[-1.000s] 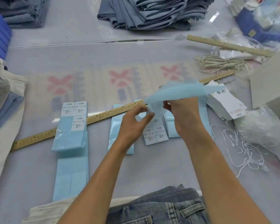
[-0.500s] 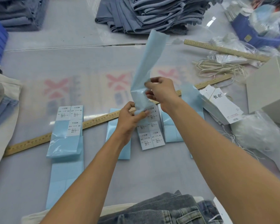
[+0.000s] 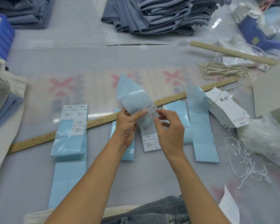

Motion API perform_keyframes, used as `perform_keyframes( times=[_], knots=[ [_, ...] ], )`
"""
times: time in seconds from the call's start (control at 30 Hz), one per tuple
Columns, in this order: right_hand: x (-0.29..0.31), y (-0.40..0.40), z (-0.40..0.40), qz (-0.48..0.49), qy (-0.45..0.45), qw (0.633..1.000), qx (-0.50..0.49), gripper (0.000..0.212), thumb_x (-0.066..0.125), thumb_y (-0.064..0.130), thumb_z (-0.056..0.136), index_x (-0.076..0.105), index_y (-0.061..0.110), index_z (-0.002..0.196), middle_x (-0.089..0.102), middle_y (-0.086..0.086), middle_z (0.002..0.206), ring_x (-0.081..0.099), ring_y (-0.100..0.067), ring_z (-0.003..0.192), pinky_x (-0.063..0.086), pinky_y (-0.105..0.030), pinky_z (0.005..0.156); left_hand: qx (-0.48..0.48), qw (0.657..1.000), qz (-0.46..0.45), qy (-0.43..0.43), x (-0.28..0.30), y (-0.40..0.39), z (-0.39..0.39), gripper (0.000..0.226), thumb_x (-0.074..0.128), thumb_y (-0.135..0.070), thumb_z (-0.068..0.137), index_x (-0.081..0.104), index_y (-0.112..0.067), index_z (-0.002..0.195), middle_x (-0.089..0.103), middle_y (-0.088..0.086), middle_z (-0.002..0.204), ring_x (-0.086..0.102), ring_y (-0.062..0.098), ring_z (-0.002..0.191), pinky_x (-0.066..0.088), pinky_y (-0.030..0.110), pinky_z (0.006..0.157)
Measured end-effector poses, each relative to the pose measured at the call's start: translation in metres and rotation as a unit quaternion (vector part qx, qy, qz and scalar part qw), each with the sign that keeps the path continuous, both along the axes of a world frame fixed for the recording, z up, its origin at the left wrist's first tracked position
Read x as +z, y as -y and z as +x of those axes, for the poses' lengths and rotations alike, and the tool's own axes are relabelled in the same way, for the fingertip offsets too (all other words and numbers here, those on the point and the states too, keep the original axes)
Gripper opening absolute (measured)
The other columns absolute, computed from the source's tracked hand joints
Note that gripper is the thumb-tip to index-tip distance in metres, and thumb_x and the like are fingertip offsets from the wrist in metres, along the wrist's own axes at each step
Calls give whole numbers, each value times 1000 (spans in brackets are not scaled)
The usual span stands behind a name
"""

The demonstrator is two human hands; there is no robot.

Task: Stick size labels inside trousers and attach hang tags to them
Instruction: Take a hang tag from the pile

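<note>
Left hand (image 3: 126, 125): curled round the blue label strip (image 3: 132, 96), thumb pressed on its face near the lifted end, backing held up off the table. Right hand (image 3: 168, 126): fingers half bent, index fingertip and thumb closing on the edge of the white size label (image 3: 150, 110) marked M, apparently starting the peel; whether the pinch has caught the corner, cannot tell.

Best done, probably, by keeping the backing taut with the left thumb close to the label, lifting one corner only, then peeling slowly along the length so the sticker stays flat and does not curl onto itself. Worth avoiding: touching much of the adhesive side.

Below the hands, more white labels on the same strip, lying over the wooden ruler (image 3: 103, 120). Left of that, an XS strip (image 3: 71, 126); right, bare blue backings (image 3: 202, 126), then the hang tags (image 3: 229, 110) with loose strings (image 3: 249, 157) beside them.

Nearest the body, grey denim trousers (image 3: 152, 214) at the table edge, waiting for the label. Far across the table, folded trousers (image 3: 160, 13) in a stack.
</note>
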State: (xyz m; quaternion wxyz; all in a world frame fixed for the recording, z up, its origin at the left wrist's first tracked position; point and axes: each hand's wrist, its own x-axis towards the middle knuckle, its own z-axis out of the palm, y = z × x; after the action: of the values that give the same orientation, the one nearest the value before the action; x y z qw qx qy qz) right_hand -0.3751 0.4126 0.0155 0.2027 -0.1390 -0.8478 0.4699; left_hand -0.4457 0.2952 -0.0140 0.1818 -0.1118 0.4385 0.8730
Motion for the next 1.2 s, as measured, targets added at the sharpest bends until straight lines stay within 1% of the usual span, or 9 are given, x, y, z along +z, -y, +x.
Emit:
perform_keyframes(
  times=[0.1, 0.2, 0.27, 0.53, 0.7, 0.87, 0.97, 1.1, 1.2],
  knots=[
    [-1, 5, -6, 34, -21, 999, 19, 27, 69, 3, 93, 71, 10, 118, 64, 0, 111, 64, -9, 98, 56, -24, 83, -10, 1000, 1, -26, 2, 3, 3, 39, 81, -5, 78, 71, -10, 115, 76, 13, 111, 74, 26, 98, 60, 34, 76],
    [0, 9, -9, 40, -18, 999, 17, 29, 70, 6, 92, 71, 12, 121, 64, 0, 114, 64, -9, 100, 57, -27, 85, -36, 999, 8, -29, 5, 6, 4, 23, 77, -21, 83, 79, -15, 104, 77, 11, 109, 74, 21, 98, 59, 28, 77],
    [0, 9, -9, 51, -15, 999, 5, 28, 71, 10, 92, 70, 12, 120, 65, 1, 113, 64, -11, 98, 57, -26, 85, -62, 998, -8, -23, 7, 9, 5, 22, 72, -29, 87, 81, -13, 100, 77, 11, 107, 74, 20, 95, 59, 28, 78],
    [3, 9, -8, 54, 6, 998, -5, 21, 78, 20, 89, 74, 13, 108, 73, 3, 99, 68, -10, 85, 57, -26, 81, -101, 992, -71, -30, 6, 16, 12, 26, 59, -24, 100, 81, -11, 97, 75, 17, 112, 68, 22, 98, 53, 34, 86],
    [6, 4, -6, 69, 35, 997, 15, 11, 75, 19, 92, 75, 16, 102, 75, 4, 91, 69, -10, 80, 58, -34, 77, -120, 984, -120, -50, 5, 15, 13, 26, 59, -24, 101, 80, -11, 92, 76, 13, 102, 71, 19, 91, 55, 31, 81],
    [6, 1, -2, 137, 34, 990, 26, 11, 66, 13, 97, 75, 10, 101, 75, -3, 88, 67, -20, 76, 56, -42, 72, -125, 977, -151, -82, 3, 15, 13, 23, 69, -29, 94, 81, -10, 93, 78, 10, 98, 73, 20, 90, 60, 32, 81],
    [5, 2, 0, 146, 33, 988, 32, 14, 64, 12, 98, 75, 9, 106, 75, -6, 89, 67, -22, 76, 55, -41, 73, -104, 978, -147, -103, 3, 14, 15, 9, 79, -17, 87, 81, -13, 95, 79, 11, 96, 73, 19, 87, 58, 29, 76],
    [3, 10, 7, 108, 8, 994, -4, 13, 69, 13, 96, 71, 11, 109, 73, 0, 94, 67, -12, 80, 58, -34, 75, -48, 988, -117, -89, 5, 12, 16, 20, 84, -2, 78, 79, -10, 96, 79, 11, 97, 74, 19, 88, 56, 28, 74],
    [1, 17, 12, 127, -20, 992, -14, 15, 71, 10, 94, 72, 8, 109, 73, -4, 96, 68, -18, 80, 60, -37, 74, -33, 991, -100, -88, 10, 10, 17, 28, 83, 1, 78, 77, -11, 102, 78, 11, 100, 75, 20, 90, 56, 27, 74]
  ],
)
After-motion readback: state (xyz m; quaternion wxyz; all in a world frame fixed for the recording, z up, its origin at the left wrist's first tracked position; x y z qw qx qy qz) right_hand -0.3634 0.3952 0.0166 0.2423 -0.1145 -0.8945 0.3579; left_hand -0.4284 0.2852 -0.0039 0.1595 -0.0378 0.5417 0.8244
